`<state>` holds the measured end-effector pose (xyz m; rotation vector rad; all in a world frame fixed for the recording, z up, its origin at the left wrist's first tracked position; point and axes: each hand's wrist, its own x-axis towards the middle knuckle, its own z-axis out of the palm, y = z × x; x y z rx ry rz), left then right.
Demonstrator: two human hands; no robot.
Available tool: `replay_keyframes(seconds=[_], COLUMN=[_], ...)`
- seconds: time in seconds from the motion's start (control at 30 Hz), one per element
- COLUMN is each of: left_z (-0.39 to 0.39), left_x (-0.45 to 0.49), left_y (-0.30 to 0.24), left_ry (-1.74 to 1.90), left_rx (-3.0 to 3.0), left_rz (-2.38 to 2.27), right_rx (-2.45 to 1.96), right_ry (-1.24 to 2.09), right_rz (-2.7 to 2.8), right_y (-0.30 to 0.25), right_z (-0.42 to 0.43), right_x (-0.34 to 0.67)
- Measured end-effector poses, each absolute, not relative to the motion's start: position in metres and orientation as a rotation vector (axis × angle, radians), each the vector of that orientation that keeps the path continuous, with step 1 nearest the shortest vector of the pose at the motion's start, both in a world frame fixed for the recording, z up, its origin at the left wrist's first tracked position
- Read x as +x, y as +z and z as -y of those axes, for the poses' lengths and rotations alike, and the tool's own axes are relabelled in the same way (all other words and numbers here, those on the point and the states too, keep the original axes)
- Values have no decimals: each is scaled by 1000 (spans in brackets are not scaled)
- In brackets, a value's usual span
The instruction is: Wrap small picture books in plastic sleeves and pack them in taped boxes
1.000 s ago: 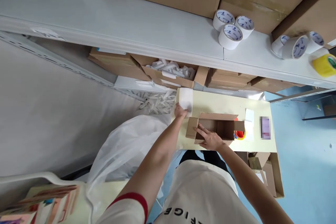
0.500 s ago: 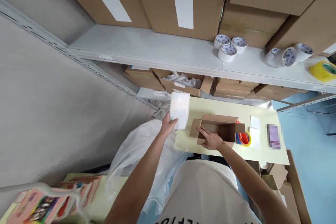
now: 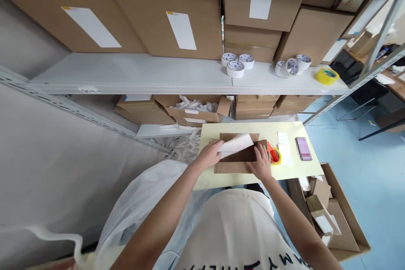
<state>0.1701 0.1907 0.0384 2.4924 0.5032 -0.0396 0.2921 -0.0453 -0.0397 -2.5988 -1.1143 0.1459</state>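
Note:
An open cardboard box (image 3: 232, 167) with raised flaps sits on the pale yellow table (image 3: 209, 179). My left hand (image 3: 209, 155) grips one end of a flat white packet (image 3: 236, 145), soft and foam-like, tilted over the box's opening. What the packet contains cannot be made out. My right hand (image 3: 262, 164) holds the right end of the box, thumb near the front wall and fingers over the right flap. Just beyond that hand lie a red tape dispenser (image 3: 272, 152) and a yellow tape roll (image 3: 278, 157).
White papers (image 3: 284, 149) and a blurred purple phone-like item (image 3: 303, 148) lie at the table's right. Behind, a grey shelf (image 3: 152, 71) carries large cartons (image 3: 177, 17) and tape rolls (image 3: 236, 68). Clear plastic sheeting (image 3: 148, 194) hangs at left; a large carton (image 3: 344, 223) stands at lower right.
My left hand has brought the white packet rightward from beside the box to over its opening. My right hand has shifted from the box's left side to its right end. The view has turned right.

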Motion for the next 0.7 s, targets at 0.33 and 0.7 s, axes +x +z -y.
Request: replay_keyframes(seconds=[0.33, 0.7], left_z=[-167, -156], left_x=[215, 128], left_y=[-13, -46], left_ry=[-174, 704], left_rx=[2468, 2130], left_rz=[-415, -980], right_rx=[-2647, -2335], right_ry=[510, 300], right_rz=[1024, 720], right_y=[-40, -58], right_z=[60, 78], right_x=[307, 319])
